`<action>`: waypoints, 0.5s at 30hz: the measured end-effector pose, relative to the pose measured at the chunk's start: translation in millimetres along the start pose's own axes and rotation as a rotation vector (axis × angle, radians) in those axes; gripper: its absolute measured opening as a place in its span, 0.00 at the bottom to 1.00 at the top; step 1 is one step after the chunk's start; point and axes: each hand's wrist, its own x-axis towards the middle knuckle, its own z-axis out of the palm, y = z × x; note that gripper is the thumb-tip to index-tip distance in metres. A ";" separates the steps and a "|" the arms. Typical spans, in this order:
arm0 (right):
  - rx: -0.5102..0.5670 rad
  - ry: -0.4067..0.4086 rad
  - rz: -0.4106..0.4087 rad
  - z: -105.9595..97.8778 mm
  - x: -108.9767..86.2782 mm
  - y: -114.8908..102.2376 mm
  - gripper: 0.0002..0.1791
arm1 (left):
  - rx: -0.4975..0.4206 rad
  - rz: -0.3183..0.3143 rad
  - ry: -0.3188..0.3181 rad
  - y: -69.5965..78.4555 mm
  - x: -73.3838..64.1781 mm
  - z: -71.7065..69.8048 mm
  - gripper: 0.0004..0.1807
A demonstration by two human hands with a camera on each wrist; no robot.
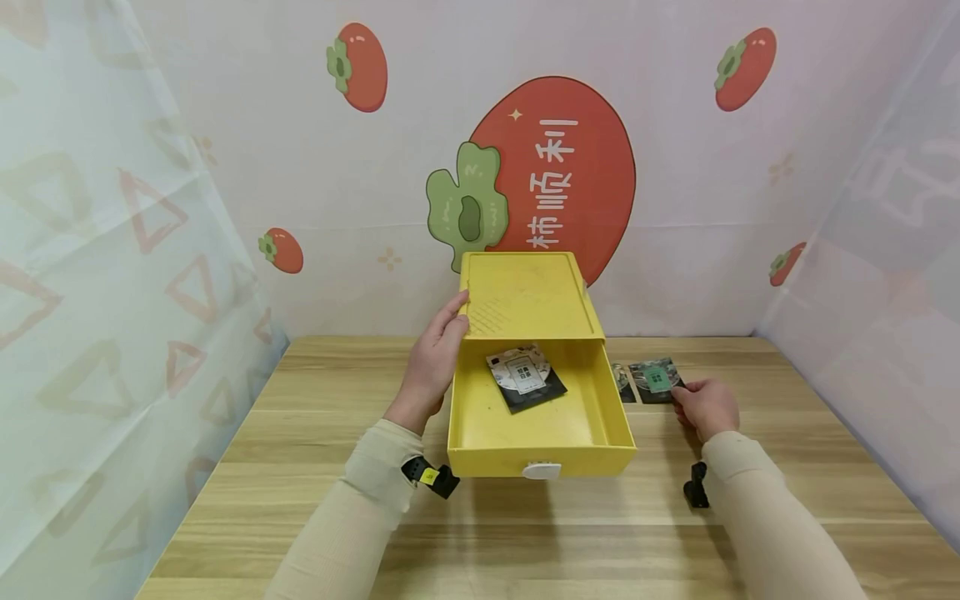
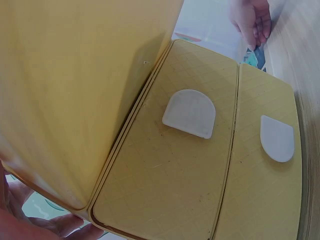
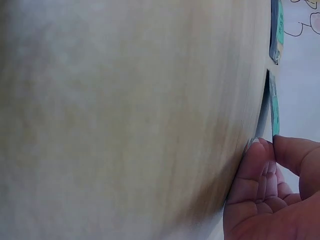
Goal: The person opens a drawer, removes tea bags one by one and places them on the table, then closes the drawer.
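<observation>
Two sleeves (image 1: 330,533) lie nearest; your left hand (image 1: 431,362) grips one yellow cabinet (image 1: 528,292), your right hand (image 1: 708,407) pinches one of two packets (image 1: 655,380) beside it. A third packet (image 1: 525,377) lies in one pulled-out drawer (image 1: 495,462); wood-grained table (image 1: 315,467) below, persimmon-printed backdrop (image 1: 262,125) behind.

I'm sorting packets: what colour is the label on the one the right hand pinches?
Green; the label shows best in the head view.

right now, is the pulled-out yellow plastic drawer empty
No, a flat, square black-and-white packet lies inside the pulled-out yellow plastic drawer.
</observation>
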 end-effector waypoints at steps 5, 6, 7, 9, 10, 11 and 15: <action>-0.096 0.019 -0.007 0.1 -3.0 -0.7 0.19 | 0.005 0.003 -0.001 -0.5 0.3 0.4 0.27; -0.116 0.023 -0.008 0.1 -3.5 -1.1 0.19 | 0.006 0.004 -0.001 -0.5 0.4 0.4 0.27; -0.143 0.029 -0.010 0.3 -4.2 -1.7 0.19 | 0.006 0.005 -0.001 -0.5 0.4 0.5 0.27; -0.187 0.038 -0.012 0.7 -5.3 -2.9 0.19 | 0.007 0.006 0.000 -0.6 0.6 0.3 0.27; -0.205 0.042 -0.015 0.9 -5.7 -3.2 0.20 | 0.007 0.007 -0.001 -0.6 0.7 0.2 0.27; -0.224 0.043 -0.016 1.1 -6.0 -3.8 0.20 | 0.006 0.007 -0.001 -0.7 0.8 0.1 0.27; -0.280 0.044 -0.021 1.7 -6.4 -4.9 0.21 | 0.005 0.004 0.000 -0.9 0.8 0.2 0.27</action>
